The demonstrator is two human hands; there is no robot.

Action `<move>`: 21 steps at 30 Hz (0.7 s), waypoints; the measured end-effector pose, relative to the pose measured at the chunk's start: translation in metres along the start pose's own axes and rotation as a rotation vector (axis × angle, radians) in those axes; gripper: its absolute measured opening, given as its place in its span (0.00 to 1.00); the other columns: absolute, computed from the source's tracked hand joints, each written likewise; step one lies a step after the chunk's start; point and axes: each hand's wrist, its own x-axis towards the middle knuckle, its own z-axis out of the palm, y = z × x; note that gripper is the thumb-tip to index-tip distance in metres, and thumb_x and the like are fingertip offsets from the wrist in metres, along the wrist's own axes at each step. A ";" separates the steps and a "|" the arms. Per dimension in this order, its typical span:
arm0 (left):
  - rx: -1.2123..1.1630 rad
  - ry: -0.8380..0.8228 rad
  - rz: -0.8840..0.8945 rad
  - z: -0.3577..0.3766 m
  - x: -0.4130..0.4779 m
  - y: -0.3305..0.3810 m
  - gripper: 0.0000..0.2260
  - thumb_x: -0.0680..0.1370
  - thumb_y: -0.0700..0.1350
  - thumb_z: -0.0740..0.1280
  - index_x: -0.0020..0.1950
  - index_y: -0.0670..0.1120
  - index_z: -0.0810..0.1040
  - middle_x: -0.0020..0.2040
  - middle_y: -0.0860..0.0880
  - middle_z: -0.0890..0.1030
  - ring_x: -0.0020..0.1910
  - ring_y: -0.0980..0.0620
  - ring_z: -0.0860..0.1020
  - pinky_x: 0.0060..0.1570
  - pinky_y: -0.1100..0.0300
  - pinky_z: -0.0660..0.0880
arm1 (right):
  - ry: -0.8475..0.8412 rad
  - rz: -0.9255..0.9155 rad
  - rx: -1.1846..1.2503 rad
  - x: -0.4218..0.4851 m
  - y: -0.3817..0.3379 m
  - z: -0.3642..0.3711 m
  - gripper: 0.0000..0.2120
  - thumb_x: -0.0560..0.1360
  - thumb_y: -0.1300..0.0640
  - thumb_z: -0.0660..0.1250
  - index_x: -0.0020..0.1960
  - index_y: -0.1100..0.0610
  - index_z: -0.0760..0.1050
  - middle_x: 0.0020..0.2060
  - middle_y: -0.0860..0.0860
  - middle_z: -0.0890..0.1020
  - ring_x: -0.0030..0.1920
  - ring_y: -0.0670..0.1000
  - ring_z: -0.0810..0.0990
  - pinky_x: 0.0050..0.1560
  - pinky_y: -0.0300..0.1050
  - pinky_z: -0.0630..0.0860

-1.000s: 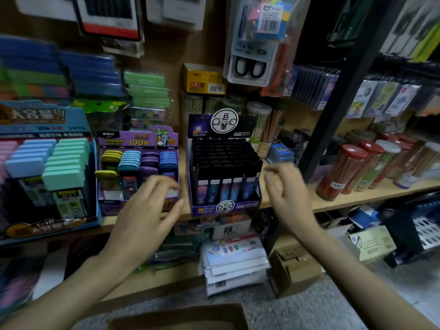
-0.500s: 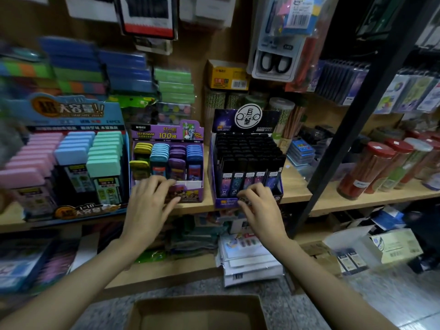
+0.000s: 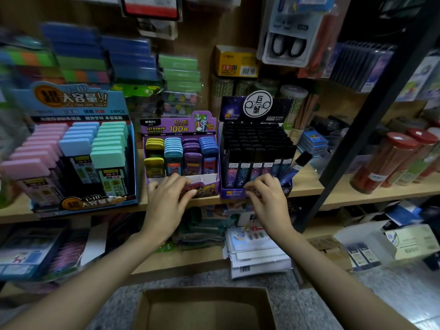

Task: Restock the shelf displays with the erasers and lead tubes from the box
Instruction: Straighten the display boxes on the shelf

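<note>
A purple lead-tube display (image 3: pixel 181 129) with yellow, teal, purple and blue cases stands on the wooden shelf (image 3: pixel 307 186). My left hand (image 3: pixel 166 203) grips its front lip, fingers curled over the edge. Right of it stands a dark blue display (image 3: pixel 256 115) full of black-capped lead tubes. My right hand (image 3: pixel 266 198) holds its front edge with curled fingertips. One loose black-capped tube (image 3: pixel 296 166) leans against that display's right side. The open cardboard box (image 3: pixel 147 308) sits on the floor below me; its visible inside shows nothing.
A big blue display (image 3: pixel 71 103) of pink, blue and green cases stands at the left. Red-lidded pencil jars (image 3: pixel 385 163) stand at the right, behind a black upright post (image 3: pixel 371 120). Paper packs and small cartons crowd the lower shelf (image 3: pixel 185 258).
Both hands came down from in front of the displays onto their front edges. The view shifted and the floor box came further into sight.
</note>
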 end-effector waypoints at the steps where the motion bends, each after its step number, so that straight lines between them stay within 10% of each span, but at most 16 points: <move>1: 0.003 -0.002 -0.002 0.000 -0.001 0.002 0.05 0.76 0.46 0.68 0.49 0.46 0.77 0.44 0.50 0.77 0.47 0.46 0.77 0.40 0.58 0.51 | 0.003 0.002 0.001 0.000 0.000 0.000 0.04 0.72 0.67 0.69 0.46 0.62 0.79 0.41 0.55 0.76 0.43 0.56 0.72 0.42 0.51 0.73; 8: 0.065 -0.010 -0.041 0.003 -0.005 0.006 0.08 0.77 0.48 0.66 0.53 0.45 0.77 0.47 0.49 0.77 0.49 0.46 0.76 0.45 0.58 0.55 | 0.103 -0.100 -0.163 -0.006 -0.006 -0.018 0.07 0.76 0.59 0.65 0.49 0.63 0.78 0.43 0.56 0.77 0.43 0.55 0.77 0.41 0.50 0.75; 13: 0.062 -0.002 -0.051 0.004 -0.008 0.008 0.13 0.77 0.48 0.66 0.59 0.45 0.75 0.51 0.48 0.78 0.53 0.45 0.76 0.53 0.53 0.61 | 0.559 0.574 0.121 0.002 0.019 -0.045 0.14 0.77 0.53 0.63 0.56 0.59 0.66 0.53 0.55 0.70 0.49 0.54 0.72 0.47 0.50 0.71; 16: 0.056 0.013 -0.066 0.003 -0.008 0.011 0.12 0.77 0.47 0.66 0.58 0.45 0.75 0.51 0.47 0.78 0.53 0.45 0.76 0.53 0.51 0.64 | 0.424 0.846 0.545 0.008 0.039 -0.054 0.17 0.78 0.50 0.62 0.63 0.55 0.65 0.58 0.54 0.73 0.54 0.50 0.73 0.52 0.42 0.66; 21: 0.075 0.006 -0.075 0.004 -0.007 0.011 0.12 0.77 0.47 0.66 0.58 0.44 0.75 0.50 0.47 0.78 0.52 0.44 0.76 0.53 0.50 0.65 | 0.319 0.673 0.673 0.018 0.041 -0.053 0.09 0.78 0.56 0.63 0.57 0.54 0.70 0.51 0.54 0.79 0.53 0.47 0.78 0.50 0.35 0.71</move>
